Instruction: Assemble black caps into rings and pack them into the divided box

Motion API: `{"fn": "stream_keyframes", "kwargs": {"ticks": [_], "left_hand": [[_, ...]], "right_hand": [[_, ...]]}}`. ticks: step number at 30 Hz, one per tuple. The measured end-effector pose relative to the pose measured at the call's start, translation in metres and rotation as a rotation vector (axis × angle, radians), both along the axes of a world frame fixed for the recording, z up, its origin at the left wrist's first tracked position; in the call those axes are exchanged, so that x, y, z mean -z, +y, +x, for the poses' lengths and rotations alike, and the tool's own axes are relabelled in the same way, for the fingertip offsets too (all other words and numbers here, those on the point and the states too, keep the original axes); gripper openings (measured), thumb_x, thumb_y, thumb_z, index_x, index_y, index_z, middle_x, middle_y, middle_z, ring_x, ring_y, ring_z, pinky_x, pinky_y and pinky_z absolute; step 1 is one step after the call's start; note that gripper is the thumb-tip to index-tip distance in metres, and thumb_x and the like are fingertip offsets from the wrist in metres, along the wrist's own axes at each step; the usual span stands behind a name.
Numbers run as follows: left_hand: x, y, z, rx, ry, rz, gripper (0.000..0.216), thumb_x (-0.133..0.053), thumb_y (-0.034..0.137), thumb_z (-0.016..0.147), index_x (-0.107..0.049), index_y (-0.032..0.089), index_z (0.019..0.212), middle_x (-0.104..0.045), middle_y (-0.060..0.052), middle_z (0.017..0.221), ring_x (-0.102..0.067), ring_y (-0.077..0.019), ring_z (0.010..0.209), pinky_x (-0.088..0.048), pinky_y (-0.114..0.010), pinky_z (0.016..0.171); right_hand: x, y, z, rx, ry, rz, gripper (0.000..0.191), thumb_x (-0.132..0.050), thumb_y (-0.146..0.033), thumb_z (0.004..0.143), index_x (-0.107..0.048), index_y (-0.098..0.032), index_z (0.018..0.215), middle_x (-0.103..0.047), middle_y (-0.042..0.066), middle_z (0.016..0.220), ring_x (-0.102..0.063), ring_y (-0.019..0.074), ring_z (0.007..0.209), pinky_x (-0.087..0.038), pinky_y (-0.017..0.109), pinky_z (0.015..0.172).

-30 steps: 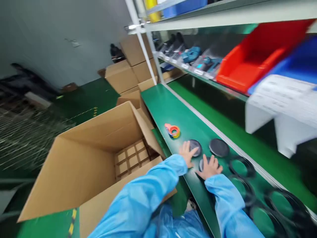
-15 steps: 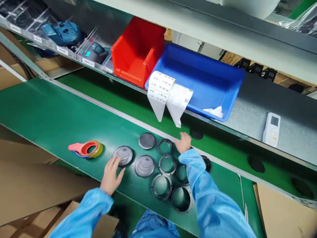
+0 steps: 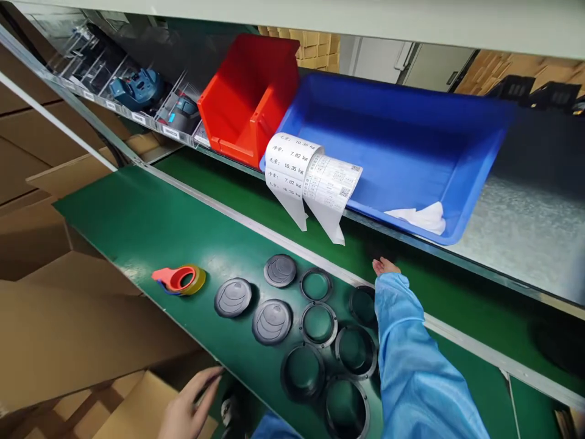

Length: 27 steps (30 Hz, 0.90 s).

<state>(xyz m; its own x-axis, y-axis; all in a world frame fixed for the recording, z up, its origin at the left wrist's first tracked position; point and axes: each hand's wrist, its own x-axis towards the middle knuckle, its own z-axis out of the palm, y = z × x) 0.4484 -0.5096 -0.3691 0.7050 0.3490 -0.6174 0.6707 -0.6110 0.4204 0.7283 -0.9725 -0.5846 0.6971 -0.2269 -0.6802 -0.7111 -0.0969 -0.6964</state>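
My right hand (image 3: pixel 384 266) reaches past the near green table onto the darker green conveyor behind it; only the wrist and the back of the hand show, the fingers are hidden in shadow. My left hand (image 3: pixel 188 405) hangs below the table's front edge, fingers stretched out and holding nothing. On the green table (image 3: pixel 137 225) lie three grey round lids (image 3: pixel 272 321) and several black rings (image 3: pixel 319 323), close to my right sleeve. A roll of yellow tape in a red dispenser (image 3: pixel 180 279) sits to their left.
A red bin (image 3: pixel 249 100) and a blue tray (image 3: pixel 393 146) with printed paper labels (image 3: pixel 311 177) stand on the shelf above the conveyor. Packaged tools (image 3: pixel 137 88) line the shelf's left. Open cardboard boxes (image 3: pixel 68 341) stand at the lower left.
My left hand has come off the grey lid and dropped below the table's edge. My right hand has moved farther back onto the conveyor. The view has shifted slightly.
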Motion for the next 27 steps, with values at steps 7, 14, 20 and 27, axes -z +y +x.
{"fn": "stream_keyframes", "kwargs": {"ticks": [7, 14, 20, 27], "left_hand": [[-0.017, -0.108, 0.102, -0.666, -0.076, -0.925, 0.066, -0.071, 0.061, 0.081, -0.054, 0.028, 0.136, -0.059, -0.011, 0.137, -0.055, -0.0323, 0.127, -0.045, -0.051, 0.108], [-0.041, -0.125, 0.097, -0.891, -0.219, -1.462, 0.068, -0.058, 0.058, 0.092, -0.045, 0.02, 0.147, -0.056, -0.014, 0.139, -0.048, -0.0347, 0.134, -0.034, -0.053, 0.116], [-0.067, -0.125, 0.09, -0.94, -0.322, -1.519, 0.054, -0.05, 0.055, 0.098, -0.055, 0.018, 0.137, -0.059, -0.012, 0.136, -0.049, -0.0316, 0.134, -0.032, -0.051, 0.118], [-0.079, -0.135, 0.083, -0.972, -0.217, -1.555, 0.07, -0.036, 0.07, 0.095, -0.056, 0.016, 0.136, -0.063, -0.015, 0.13, -0.054, -0.0291, 0.129, -0.037, -0.047, 0.116]], "right_hand": [[-0.149, 0.141, -0.126, 0.104, 0.164, 0.749, 0.054, -0.087, -0.055, 0.063, -0.056, -0.019, 0.089, -0.068, 0.005, 0.084, -0.069, 0.0196, 0.079, -0.061, 0.036, 0.077], [-0.237, 0.185, -0.204, -0.141, 0.285, 1.009, 0.057, -0.083, -0.057, 0.072, -0.057, -0.016, 0.102, -0.069, 0.005, 0.088, -0.069, 0.0186, 0.078, -0.059, 0.033, 0.073], [-0.25, 0.163, -0.185, -0.406, -0.501, 0.098, 0.039, -0.056, -0.051, 0.096, -0.057, -0.017, 0.115, -0.064, 0.014, 0.116, -0.059, 0.0297, 0.111, -0.05, 0.052, 0.095], [-0.287, 0.166, -0.188, -0.985, -1.057, 0.086, 0.051, -0.044, -0.03, 0.104, -0.031, -0.024, 0.152, -0.054, 0.004, 0.142, -0.038, 0.0229, 0.139, 0.003, 0.061, 0.124]]}}
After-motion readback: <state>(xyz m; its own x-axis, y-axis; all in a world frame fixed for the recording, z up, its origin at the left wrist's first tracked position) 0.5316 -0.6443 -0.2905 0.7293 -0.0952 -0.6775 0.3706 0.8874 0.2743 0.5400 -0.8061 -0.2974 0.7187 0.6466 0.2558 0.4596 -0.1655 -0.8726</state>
